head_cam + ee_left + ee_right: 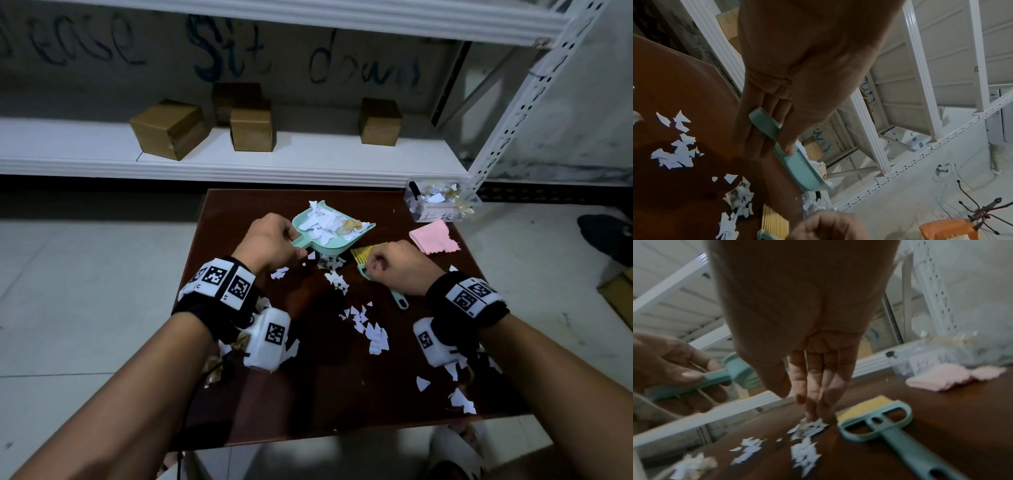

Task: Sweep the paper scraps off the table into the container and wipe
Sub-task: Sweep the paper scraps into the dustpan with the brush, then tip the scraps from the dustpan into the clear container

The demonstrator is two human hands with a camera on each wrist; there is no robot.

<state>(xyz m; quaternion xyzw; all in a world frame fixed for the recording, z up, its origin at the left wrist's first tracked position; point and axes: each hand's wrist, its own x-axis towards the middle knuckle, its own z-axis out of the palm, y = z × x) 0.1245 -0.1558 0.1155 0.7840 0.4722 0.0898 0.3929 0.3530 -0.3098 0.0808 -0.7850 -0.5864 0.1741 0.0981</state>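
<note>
Right hand (813, 386) fingertips seemingly on scraps (807, 428), left hand (270, 241) gripping dustpan (334, 228) handle

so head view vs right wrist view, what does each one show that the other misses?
Head only: the scraps heaped inside the dustpan, the clear container of scraps at the table's far right corner, four brown boxes on the shelf, and scraps near the table's near edge.

Right wrist only: the right hand has its fingers down on a scrap pile, not on the brush, which lies loose beside it.

Both: the left hand gripping the dustpan handle, the pink cloth, the brush, loose scraps on the table.
</note>
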